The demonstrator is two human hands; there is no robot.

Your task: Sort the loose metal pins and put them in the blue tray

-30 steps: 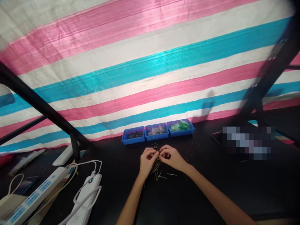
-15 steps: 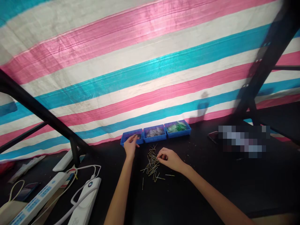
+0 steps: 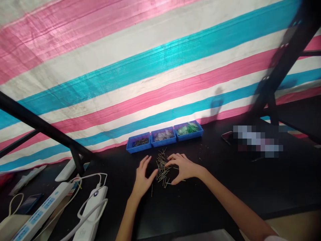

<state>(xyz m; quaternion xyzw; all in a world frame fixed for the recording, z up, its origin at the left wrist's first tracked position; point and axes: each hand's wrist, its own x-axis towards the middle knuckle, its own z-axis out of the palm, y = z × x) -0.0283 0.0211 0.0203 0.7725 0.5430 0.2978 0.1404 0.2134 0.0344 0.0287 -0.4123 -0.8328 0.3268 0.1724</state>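
Note:
A loose pile of thin metal rods, which look like small drill bits (image 3: 162, 170), lies on the black table between my hands. My left hand (image 3: 144, 179) is open at the pile's left side, thumb toward the rods and nothing in it. Over the right side of the pile, my right hand (image 3: 185, 167) is open too, its fingers curved and apart. Behind them stands a left blue tray (image 3: 130, 149) with similar thin rods inside. Beside it are a middle blue tray (image 3: 164, 143) of clear plastic bags and a right blue tray (image 3: 190, 136) of green and clear bags.
A phone (image 3: 227, 137) lies to the right, near a blurred-out patch. On the left are a white power strip (image 3: 41, 212), a white device with a small display (image 3: 91, 214) and loose cables. Black metal frame bars (image 3: 47, 129) flank a striped sheet (image 3: 140, 87) behind the table.
My left hand has come back from the left blue tray to the pile and opened. My right hand, pinched before, has spread its fingers over the rods. The view has shifted slightly.

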